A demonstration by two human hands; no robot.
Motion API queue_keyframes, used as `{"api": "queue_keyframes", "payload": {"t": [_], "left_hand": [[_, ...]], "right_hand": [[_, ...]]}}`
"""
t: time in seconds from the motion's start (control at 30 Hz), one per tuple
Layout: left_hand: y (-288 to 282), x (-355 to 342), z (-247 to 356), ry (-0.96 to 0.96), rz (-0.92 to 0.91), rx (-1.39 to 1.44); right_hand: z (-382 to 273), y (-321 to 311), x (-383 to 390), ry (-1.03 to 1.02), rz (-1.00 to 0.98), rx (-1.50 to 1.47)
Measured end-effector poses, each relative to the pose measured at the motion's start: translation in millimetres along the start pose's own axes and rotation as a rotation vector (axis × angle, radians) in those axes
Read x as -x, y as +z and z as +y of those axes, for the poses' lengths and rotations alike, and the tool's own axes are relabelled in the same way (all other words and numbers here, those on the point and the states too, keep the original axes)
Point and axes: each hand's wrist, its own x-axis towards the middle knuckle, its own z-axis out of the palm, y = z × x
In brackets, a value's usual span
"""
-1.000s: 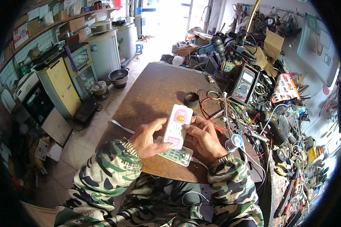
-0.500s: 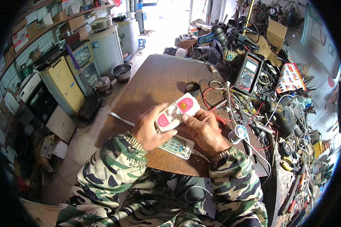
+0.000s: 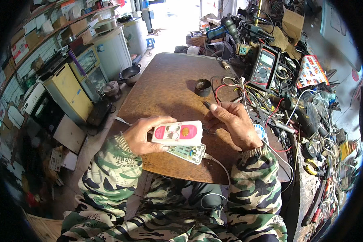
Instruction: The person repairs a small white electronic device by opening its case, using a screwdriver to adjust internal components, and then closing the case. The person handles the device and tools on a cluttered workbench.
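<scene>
My left hand [image 3: 143, 135] grips a white plastic cover [image 3: 159, 139] with pink panels and a round yellow patch, thumb below and fingers along its top. Partly hidden beneath the cover lies an open white housing [image 3: 197, 156] holding a green circuit board [image 3: 182, 151]. A pale cable [image 3: 218, 161] leaves the housing's right end. To the right of the cover, my right hand [image 3: 234, 123] is raised above the table, thumb and fingers closed on a small dark-tipped thing [image 3: 207, 105]. The fingers hide most of it, so its kind cannot be made out.
The brown table [image 3: 165, 80] bears a small dark round pot [image 3: 203, 87]. At right stand a multimeter [image 3: 264, 67], a solder spool [image 3: 259, 131] and heaped wires and tools. A black pan [image 3: 130, 74] and old appliances [image 3: 72, 92] are on the left.
My right hand has left the cover, moved up and right, and now pinches a small dark-tipped thing. My left hand has shifted left and turned the cover nearly level.
</scene>
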Motion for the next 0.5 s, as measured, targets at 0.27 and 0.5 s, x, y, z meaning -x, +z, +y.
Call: {"api": "queue_keyframes", "payload": {"t": [0.27,0.5], "left_hand": [[4,-2,-6,0.085,-0.098,-0.219],[7,-6,-1,0.068,-0.109,-0.255]], "right_hand": [[4,-16,-1,-0.01,-0.12,0.14],[8,-19,-2,0.001,-0.36,0.266]]}}
